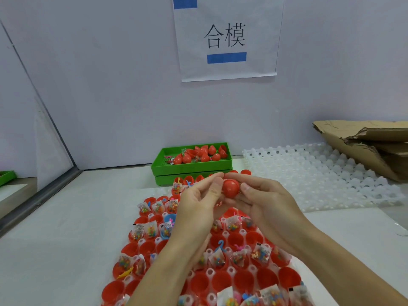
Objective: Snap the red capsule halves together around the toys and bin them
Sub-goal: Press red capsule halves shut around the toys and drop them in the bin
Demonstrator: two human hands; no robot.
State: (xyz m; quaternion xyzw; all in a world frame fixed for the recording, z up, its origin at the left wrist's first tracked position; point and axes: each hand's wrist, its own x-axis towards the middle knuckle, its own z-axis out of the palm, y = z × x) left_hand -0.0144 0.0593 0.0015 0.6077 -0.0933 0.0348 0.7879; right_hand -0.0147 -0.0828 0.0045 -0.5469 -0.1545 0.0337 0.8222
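Observation:
A red capsule (231,188) sits between both hands above the tray, looking closed. My left hand (199,200) pinches its left side with thumb and fingers. My right hand (262,200) cups and grips it from the right and below. Beneath the hands lies a white tray (231,271) holding several open red capsule halves (221,281), many with small bagged toys (150,230) in them. A blue half (169,218) stands among them. The green bin (192,167) at the back holds several red capsules (205,154).
An empty white moulded tray (326,173) lies to the right of the bin. Torn cardboard (371,144) is stacked at the far right. A white wall with a paper sign (226,38) stands behind. The table's left edge meets a grey rail (39,199).

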